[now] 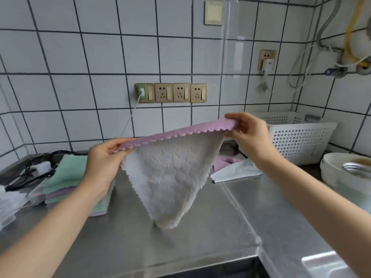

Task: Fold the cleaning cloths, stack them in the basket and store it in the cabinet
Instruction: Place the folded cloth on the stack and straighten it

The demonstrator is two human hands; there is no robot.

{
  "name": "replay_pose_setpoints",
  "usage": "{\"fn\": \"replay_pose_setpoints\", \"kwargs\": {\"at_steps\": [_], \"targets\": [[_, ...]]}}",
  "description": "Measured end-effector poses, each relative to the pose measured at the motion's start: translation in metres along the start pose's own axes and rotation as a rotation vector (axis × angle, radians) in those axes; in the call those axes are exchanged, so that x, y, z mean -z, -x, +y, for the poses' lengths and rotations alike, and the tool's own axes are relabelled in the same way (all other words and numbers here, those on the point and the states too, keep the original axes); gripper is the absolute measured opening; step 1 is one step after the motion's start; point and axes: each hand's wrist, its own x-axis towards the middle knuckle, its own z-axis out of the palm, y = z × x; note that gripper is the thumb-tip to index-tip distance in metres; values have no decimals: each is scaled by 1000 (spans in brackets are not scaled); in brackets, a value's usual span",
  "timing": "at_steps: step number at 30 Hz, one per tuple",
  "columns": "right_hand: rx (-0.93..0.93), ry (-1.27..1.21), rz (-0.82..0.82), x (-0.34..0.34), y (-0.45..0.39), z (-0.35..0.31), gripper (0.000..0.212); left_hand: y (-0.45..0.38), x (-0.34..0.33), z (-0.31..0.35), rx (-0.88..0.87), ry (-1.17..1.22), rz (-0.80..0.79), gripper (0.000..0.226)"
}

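Note:
I hold a cleaning cloth, purple on top and white underneath, stretched in the air above the steel counter. My left hand pinches its left corner and my right hand pinches its right corner. The cloth's free corner hangs down to just above the counter. A stack of green and purple cloths lies at the left, behind my left hand. Another purple and white cloth lies crumpled on the counter behind the held one. The white perforated basket stands at the back right against the tiled wall.
White bowls with a metal utensil stand at the right edge. Black cables and a charger lie at the back left, with clear plastic bags in front of them. A sink edge shows at the bottom right.

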Motion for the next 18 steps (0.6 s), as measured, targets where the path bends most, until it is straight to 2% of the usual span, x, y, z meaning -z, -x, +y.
{"fn": "replay_pose_setpoints", "kwargs": {"at_steps": [2,4,8,11,13,16,18], "targets": [[-12,-59,-4,-6,9,2,21,7,13,6,29,43,-7,23],[-23,-55,-14,-12,14,4,16,11,25,9,71,87,9,21],[-91,-67,-140,-14,22,-1,29,19,45,22,198,185,74,3],[-229,-434,-376,-8,34,-22,16,26,61,38,276,262,-14,16],[-299,-580,-468,-5,35,-27,25,21,71,46,335,236,-57,22],[-377,-620,-394,-14,27,-19,29,5,71,36,398,40,-64,28],[-365,-409,-292,-27,26,2,31,3,60,14,395,-39,-99,22]]}}
